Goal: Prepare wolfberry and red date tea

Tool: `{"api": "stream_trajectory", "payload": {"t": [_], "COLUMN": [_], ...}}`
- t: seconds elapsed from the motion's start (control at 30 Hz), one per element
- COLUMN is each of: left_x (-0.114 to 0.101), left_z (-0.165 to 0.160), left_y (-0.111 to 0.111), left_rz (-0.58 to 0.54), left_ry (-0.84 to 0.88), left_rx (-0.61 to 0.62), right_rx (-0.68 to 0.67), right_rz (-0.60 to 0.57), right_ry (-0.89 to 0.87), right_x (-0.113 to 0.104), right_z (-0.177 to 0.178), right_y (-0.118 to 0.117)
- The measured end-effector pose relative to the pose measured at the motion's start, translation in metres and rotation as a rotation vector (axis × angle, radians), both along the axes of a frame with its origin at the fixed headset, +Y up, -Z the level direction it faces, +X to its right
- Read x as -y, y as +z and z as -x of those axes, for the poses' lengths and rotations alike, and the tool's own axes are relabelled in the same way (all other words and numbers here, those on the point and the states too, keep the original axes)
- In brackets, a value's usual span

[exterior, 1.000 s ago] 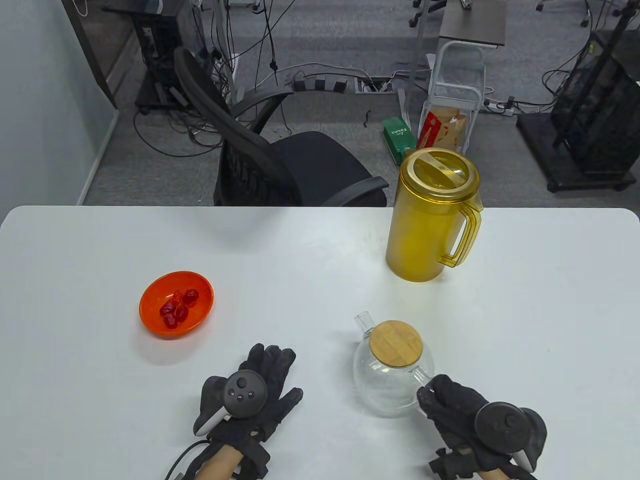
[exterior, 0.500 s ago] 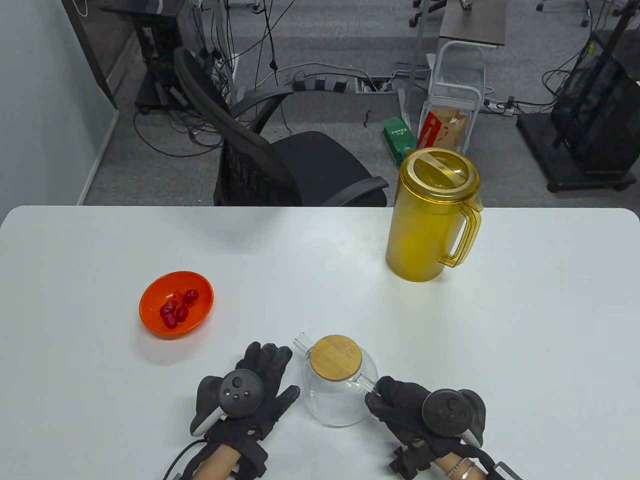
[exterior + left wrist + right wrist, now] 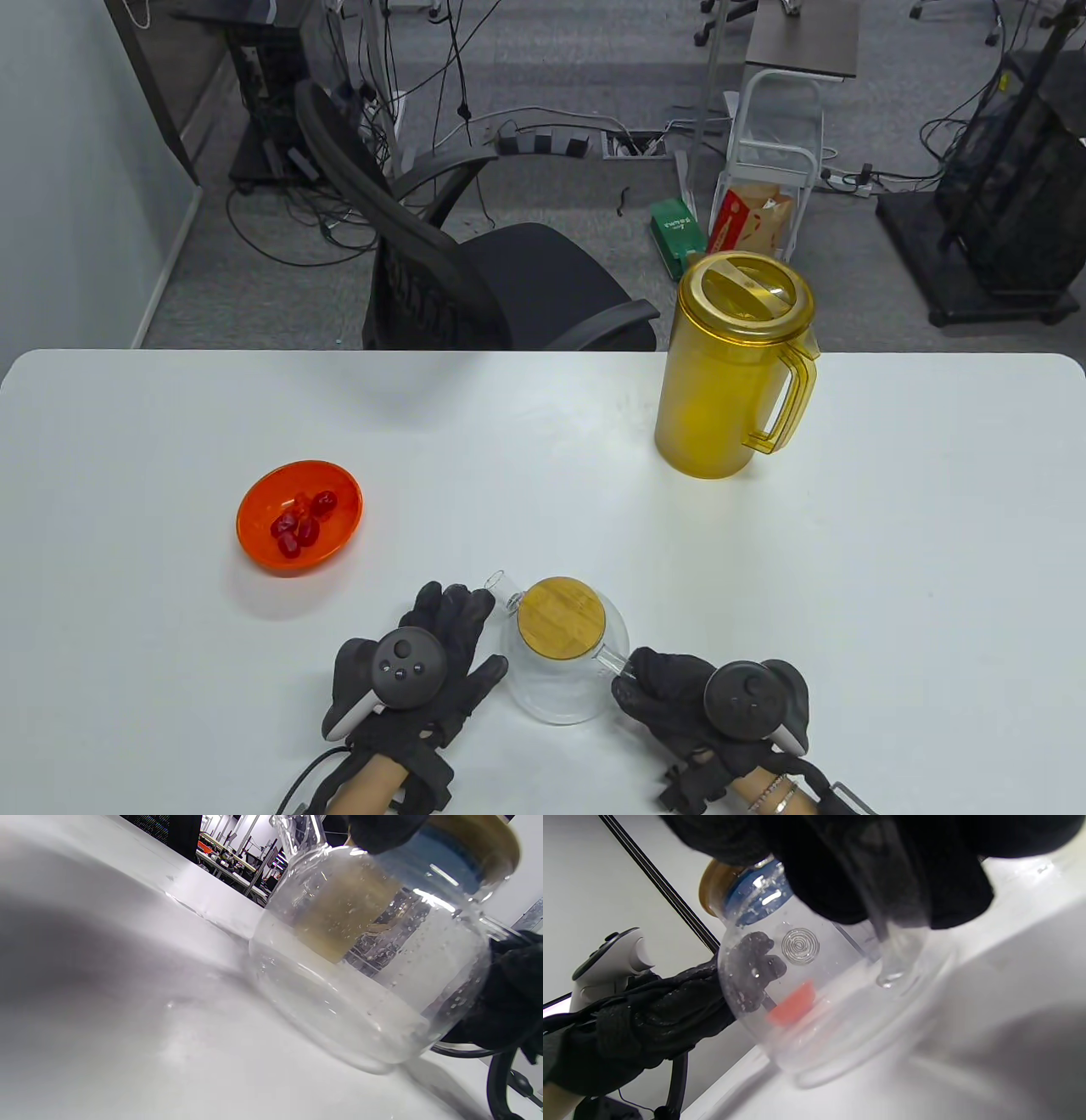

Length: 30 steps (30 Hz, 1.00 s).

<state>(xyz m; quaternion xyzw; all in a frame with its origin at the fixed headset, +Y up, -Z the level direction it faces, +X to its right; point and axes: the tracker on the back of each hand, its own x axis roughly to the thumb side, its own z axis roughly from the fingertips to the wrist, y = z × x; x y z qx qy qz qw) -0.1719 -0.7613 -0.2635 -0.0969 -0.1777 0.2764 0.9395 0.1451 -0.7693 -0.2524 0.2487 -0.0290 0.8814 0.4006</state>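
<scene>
A clear glass teapot [image 3: 562,689] with a round bamboo lid [image 3: 562,617] stands near the table's front edge, spout pointing back left. My right hand [image 3: 679,692] grips its glass handle [image 3: 612,658]. In the right wrist view the gloved fingers [image 3: 882,870] wrap the handle above the pot [image 3: 814,993]. My left hand [image 3: 441,654] rests flat on the table just left of the pot, fingers spread. The left wrist view shows the pot [image 3: 360,955] close up. An orange bowl [image 3: 299,516] with red dates [image 3: 301,518] sits to the left.
A tall yellow lidded pitcher [image 3: 730,373] stands at the back right of the white table [image 3: 891,552], handle to the right. A black office chair [image 3: 475,280] is behind the table's far edge.
My right hand has carried the teapot leftward across the table front, bringing it beside my left hand. The left hand has stayed in place.
</scene>
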Motion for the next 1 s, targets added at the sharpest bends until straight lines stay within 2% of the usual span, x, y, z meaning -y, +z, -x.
{"api": "stream_trajectory", "payload": {"t": [0.2, 0.3, 0.37, 0.47, 0.5, 0.53, 0.67, 0.73, 0.87, 1.0], "left_x": [-0.010, -0.031, -0.050, -0.073, -0.077, -0.079, -0.077, -0.077, -0.078, -0.078], "left_z": [-0.001, -0.007, -0.017, -0.040, -0.049, -0.056, -0.084, -0.094, -0.106, -0.111], "left_y": [0.002, 0.001, -0.005, -0.017, -0.022, -0.026, -0.042, -0.046, -0.050, -0.055], "left_rz": [-0.103, -0.155, -0.110, 0.015, 0.021, 0.037, 0.227, 0.238, 0.190, 0.186], "left_ry": [-0.005, 0.105, 0.097, -0.040, -0.066, -0.087, -0.152, -0.199, -0.331, -0.336], "left_rx": [-0.021, 0.008, 0.089, 0.223, 0.265, 0.294, 0.438, 0.480, 0.518, 0.547], "right_rx": [0.004, 0.007, 0.009, 0.009, 0.010, 0.011, 0.015, 0.017, 0.022, 0.025], "right_rz": [0.013, 0.015, 0.014, 0.016, 0.024, 0.025, 0.025, 0.023, 0.023, 0.028], "right_ry": [0.021, 0.024, 0.028, 0.027, 0.019, 0.018, 0.017, 0.018, 0.016, 0.013], "right_x": [0.000, 0.000, 0.001, 0.001, 0.001, 0.001, 0.001, 0.001, 0.001, 0.001], "right_z": [0.000, 0.000, 0.000, 0.000, 0.000, 0.000, 0.000, 0.000, 0.000, 0.000], "right_y": [0.000, 0.000, 0.000, 0.000, 0.000, 0.000, 0.000, 0.000, 0.000, 0.000]}}
